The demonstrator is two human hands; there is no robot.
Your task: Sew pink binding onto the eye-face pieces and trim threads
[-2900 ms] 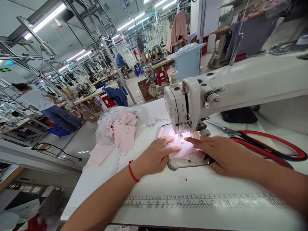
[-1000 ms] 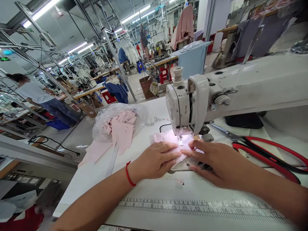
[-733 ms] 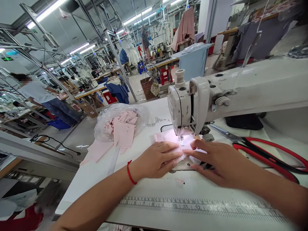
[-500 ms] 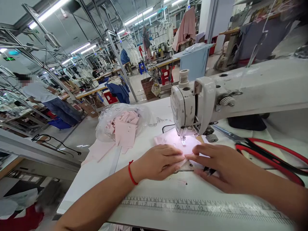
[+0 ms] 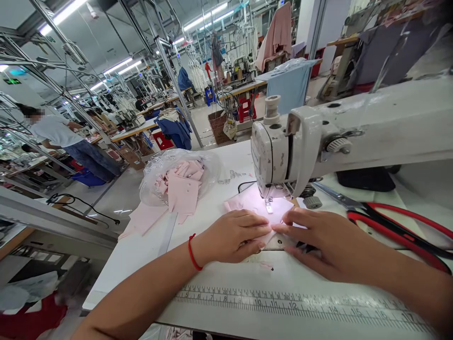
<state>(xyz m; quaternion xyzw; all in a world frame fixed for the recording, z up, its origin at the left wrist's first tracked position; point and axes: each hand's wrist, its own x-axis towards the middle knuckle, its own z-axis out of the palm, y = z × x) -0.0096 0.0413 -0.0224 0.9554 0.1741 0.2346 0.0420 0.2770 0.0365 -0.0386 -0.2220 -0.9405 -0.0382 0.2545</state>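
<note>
Printed numbers could be read on the ruler (image 5: 262,302) along the near edge of the worktop (image 5: 127,278), among them 10, 12, 14 and 17. The green sign (image 5: 12,81) far off was too small to read.

The pink cloth (image 5: 244,203) lay under the foot (image 5: 269,207) of the machine (image 5: 272,156), lit by its lamp. The left hand (image 5: 230,238) covered the cloth's near left part, its fingers stretched out side by side, the thumb a little apart. The right hand (image 5: 325,243) touched the near right part, its fingertips meeting the left hand's; whether they pinched the cloth could not be told. A dark object (image 5: 307,246) showed partly beneath that hand.

Scissors (image 5: 392,224) lay right of the machine's foot; toward the worktop's left edge sat a clear bag (image 5: 150,186) with pink pieces (image 5: 184,191).
</note>
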